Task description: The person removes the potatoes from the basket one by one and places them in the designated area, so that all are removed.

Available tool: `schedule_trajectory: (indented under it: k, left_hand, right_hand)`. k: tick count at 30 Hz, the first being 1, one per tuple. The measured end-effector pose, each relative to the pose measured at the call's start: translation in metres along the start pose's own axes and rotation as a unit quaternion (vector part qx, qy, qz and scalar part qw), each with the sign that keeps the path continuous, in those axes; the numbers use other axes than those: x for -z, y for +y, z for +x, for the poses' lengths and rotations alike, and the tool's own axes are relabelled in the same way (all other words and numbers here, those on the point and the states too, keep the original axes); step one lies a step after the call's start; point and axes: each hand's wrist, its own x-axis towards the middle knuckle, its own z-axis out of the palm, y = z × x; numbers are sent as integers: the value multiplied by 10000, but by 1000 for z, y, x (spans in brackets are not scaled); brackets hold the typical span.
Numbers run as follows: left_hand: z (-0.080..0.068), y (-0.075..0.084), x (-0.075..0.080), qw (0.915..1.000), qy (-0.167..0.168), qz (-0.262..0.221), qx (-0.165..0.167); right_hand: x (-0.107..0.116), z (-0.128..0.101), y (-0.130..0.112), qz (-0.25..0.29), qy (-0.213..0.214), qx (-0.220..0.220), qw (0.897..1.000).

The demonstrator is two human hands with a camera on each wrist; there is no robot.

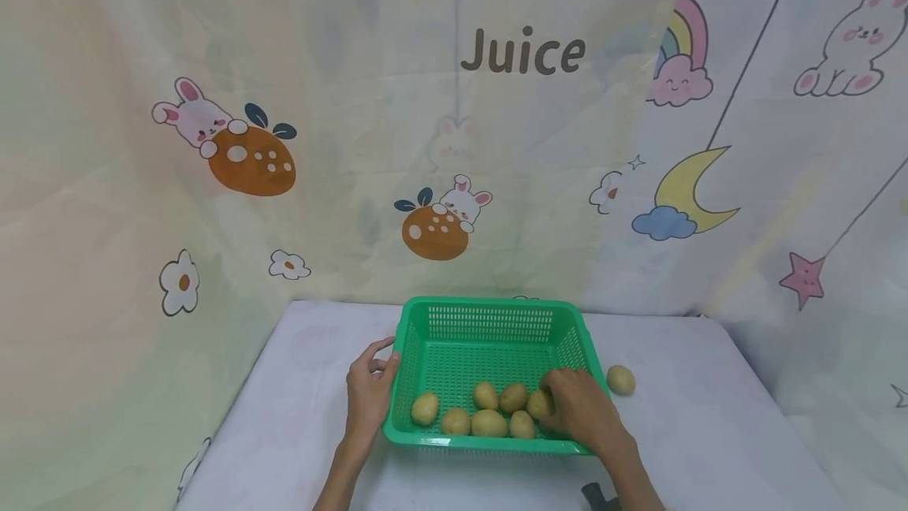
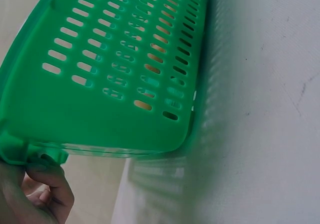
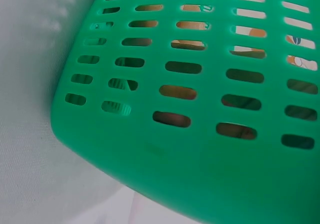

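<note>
White tablecloth (image 1: 709, 424); slotted green plastic basket (image 1: 489, 318)

Both hands reach forward: left hand (image 1: 369, 393) with fingers curled, right hand (image 1: 578, 408) palm down, fingers bent

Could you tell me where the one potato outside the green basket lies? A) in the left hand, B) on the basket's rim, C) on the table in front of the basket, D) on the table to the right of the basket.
D: the lone potato rests on the table, just right of the green basket, apart from both hands.
</note>
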Motion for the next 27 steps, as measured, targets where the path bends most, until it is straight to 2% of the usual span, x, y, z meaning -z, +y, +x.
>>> schedule_trajectory:
  k: [19, 27]
  left_hand:
    - [-1, 1, 0, 10000, 0, 64, -60]
    - [-1, 0, 0, 9999, 30, 104, -41]
  right_hand:
    - [2, 0, 0, 346, 19, -163, 9993]
    - [2, 1, -2, 247, 34, -160, 9996]
